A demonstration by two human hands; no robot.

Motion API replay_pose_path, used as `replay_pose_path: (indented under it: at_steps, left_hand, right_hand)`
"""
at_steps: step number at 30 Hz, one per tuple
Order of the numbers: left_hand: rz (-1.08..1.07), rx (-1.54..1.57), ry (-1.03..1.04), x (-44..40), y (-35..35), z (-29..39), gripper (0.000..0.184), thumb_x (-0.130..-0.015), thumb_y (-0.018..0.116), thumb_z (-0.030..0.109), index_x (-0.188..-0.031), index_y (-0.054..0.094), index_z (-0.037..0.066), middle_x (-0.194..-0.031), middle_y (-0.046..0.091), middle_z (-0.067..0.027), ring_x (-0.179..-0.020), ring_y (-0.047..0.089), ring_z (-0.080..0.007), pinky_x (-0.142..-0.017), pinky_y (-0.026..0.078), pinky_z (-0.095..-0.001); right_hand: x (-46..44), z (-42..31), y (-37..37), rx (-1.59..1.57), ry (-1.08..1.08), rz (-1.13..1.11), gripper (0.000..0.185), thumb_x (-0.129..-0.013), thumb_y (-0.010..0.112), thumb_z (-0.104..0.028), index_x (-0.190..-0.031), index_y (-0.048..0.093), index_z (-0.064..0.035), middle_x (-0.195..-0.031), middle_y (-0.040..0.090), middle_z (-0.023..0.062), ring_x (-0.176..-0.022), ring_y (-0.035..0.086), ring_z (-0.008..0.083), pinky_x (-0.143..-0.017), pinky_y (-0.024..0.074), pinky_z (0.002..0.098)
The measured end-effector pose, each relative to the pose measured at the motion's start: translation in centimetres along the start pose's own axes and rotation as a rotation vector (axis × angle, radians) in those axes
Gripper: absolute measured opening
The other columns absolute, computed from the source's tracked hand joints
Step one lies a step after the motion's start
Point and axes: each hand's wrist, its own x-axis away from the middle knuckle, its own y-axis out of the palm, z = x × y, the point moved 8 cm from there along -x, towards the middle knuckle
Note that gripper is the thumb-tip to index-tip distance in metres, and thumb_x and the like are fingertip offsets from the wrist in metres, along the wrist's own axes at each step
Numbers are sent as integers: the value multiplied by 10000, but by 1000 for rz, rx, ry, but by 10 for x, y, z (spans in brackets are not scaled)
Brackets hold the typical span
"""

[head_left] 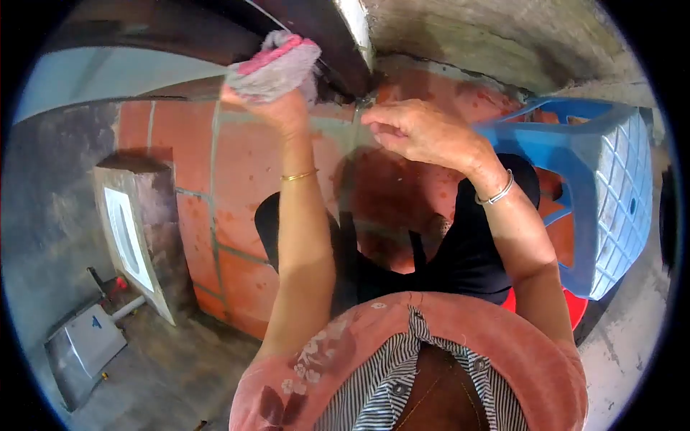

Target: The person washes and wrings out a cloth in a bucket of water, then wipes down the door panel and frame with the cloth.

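Note:
A grey and pink cloth (277,68) is bunched in my left hand (277,108), which is raised against the dark wooden frame (180,36) at the top. The fingers are mostly hidden by the cloth. My right hand (424,133) hovers to the right of it, above the red floor tiles (251,158), near the base of the frame. Its fingers are curled towards the thumb, and whatever may be between them is too small to make out. A gold bangle circles my left wrist and a silver one my right.
A blue plastic stool (618,201) lies on its side at the right, with a red round object (575,309) below it. At the left are a block with a white panel (128,233) and a white box (92,339). A rough wall (496,36) rises at the top right.

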Motion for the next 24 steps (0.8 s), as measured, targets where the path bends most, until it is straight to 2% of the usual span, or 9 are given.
replay_pose_path:
  at_steps: [4, 7, 10, 11, 14, 15, 20, 22, 24]
  left_hand:
    - [-36, -75, -114, 63, 3, -68, 604, -733, 801, 93, -1127, 345, 56, -1056, 503, -96, -991, 531, -202, -875, 479, -366]
    - [26, 298, -407, 78, 6, -88, 554, -746, 763, 45, -1139, 373, 46, -1072, 527, -98, -1001, 544, -212, -851, 493, -353]
    - [-112, -113, -453, 95, -10, -73, 466, -776, 716, 4, -1151, 440, 28, -1108, 565, -93, -1004, 564, -211, -837, 506, -348]
    - [-181, 127, -562, 105, -4, -58, 418, -796, 697, 4, -1174, 517, 2, -1155, 590, -92, -993, 578, -196, -849, 506, -350]
    - [-111, 284, -634, 109, -7, -3, 423, -801, 708, 40, -1191, 556, -21, -1169, 605, -93, -1013, 578, -183, -852, 505, -347]
    - [21, 227, -614, 98, -10, 14, 454, -805, 707, 60, -1217, 545, -42, -1181, 607, -115, -1029, 584, -196, -886, 494, -359]
    - [-57, 139, -346, 39, 42, 58, 541, -804, 712, 46, -1285, 478, -43, -1278, 555, -132, -1158, 523, -240, -1042, 385, -386]
    - [-1, 287, -123, 45, 67, 67, 791, -813, 730, 107, -1442, 271, -35, -1451, 384, -185, -1302, 409, -267, -1104, 315, -405]
    - [-22, 87, -157, 67, 76, 47, 901, -800, 755, 179, -1472, 189, -18, -1466, 332, -201, -1330, 366, -294, -1116, 294, -419]
  right_hand:
    - [1, -2, 2, -18, -35, 28, 270, -844, 591, -158, -1076, 647, -30, -1006, 673, 196, -942, 632, 384, -812, 504, 444]
    - [1, 8, -2, -31, -5, 33, 277, -841, 591, -159, -1088, 643, -44, -953, 673, 188, -909, 639, 372, -792, 506, 437]
    - [9, 12, -2, 25, -26, 59, 276, -843, 584, -170, -1086, 634, -50, -892, 666, 174, -864, 640, 362, -773, 506, 441]
    - [11, 13, -2, 23, -42, 59, 269, -844, 581, -171, -1077, 633, -48, -894, 667, 174, -863, 639, 364, -772, 505, 443]
    - [8, 13, -4, 61, -44, 42, 246, -850, 578, -172, -1049, 628, -36, -895, 665, 180, -870, 633, 372, -780, 502, 446]
    - [9, 15, -3, 79, -32, 29, 238, -853, 577, -172, -1039, 626, -31, -894, 664, 183, -874, 630, 376, -784, 501, 446]
    - [10, 9, 8, 100, -31, -33, 235, -849, 589, -165, -1018, 621, -5, -915, 649, 239, -882, 615, 411, -779, 492, 474]
    - [8, 11, 9, 121, -7, -74, 243, -845, 596, -168, -1020, 622, -1, -915, 646, 253, -877, 613, 423, -774, 491, 485]
    - [14, 19, 10, 193, -9, -84, 250, -840, 606, -168, -1024, 625, 0, -912, 646, 260, -868, 613, 431, -767, 492, 494]
